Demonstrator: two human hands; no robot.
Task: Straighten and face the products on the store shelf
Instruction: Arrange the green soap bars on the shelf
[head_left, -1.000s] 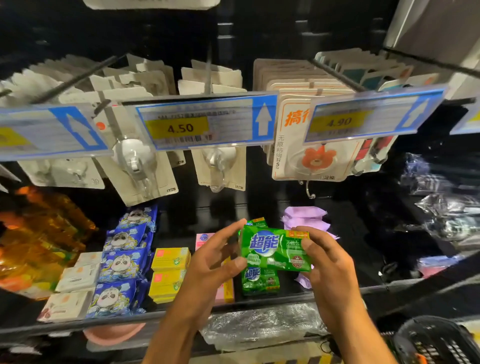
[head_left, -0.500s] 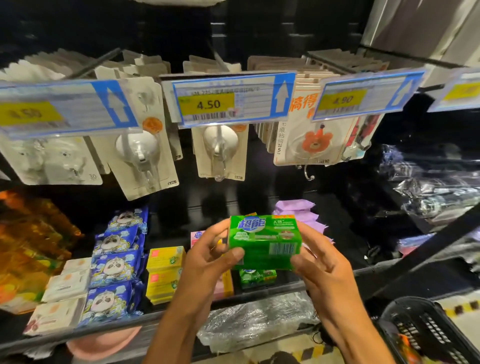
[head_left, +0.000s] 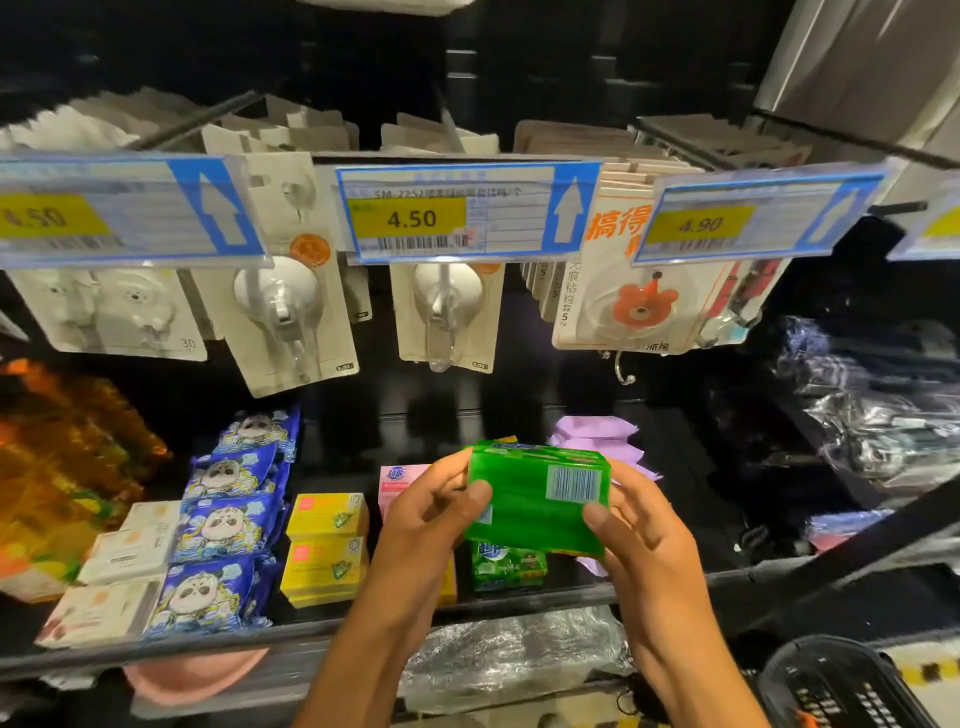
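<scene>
A green soap pack (head_left: 535, 496) is held up above the shelf (head_left: 675, 584), its barcode side turned toward me. My left hand (head_left: 431, 519) grips its left end with thumb on the face. My right hand (head_left: 641, 525) grips the right end the same way. Below it another green soap pack (head_left: 506, 566) lies on the shelf. Pink packs (head_left: 397, 478) sit behind my left hand, and purple packs (head_left: 597, 434) lie behind the held pack.
Yellow boxes (head_left: 324, 545), blue panda packs (head_left: 223, 525) and white boxes (head_left: 124, 556) fill the shelf's left part. Hook cards (head_left: 447, 317) and price tags (head_left: 457, 213) hang overhead. A black basket (head_left: 836, 686) stands at the lower right. Clear-wrapped goods (head_left: 883, 415) lie at right.
Both hands have tipped the green soap pack over, so its printed front now faces away and the barcode side faces me. The view has shifted slightly left.
</scene>
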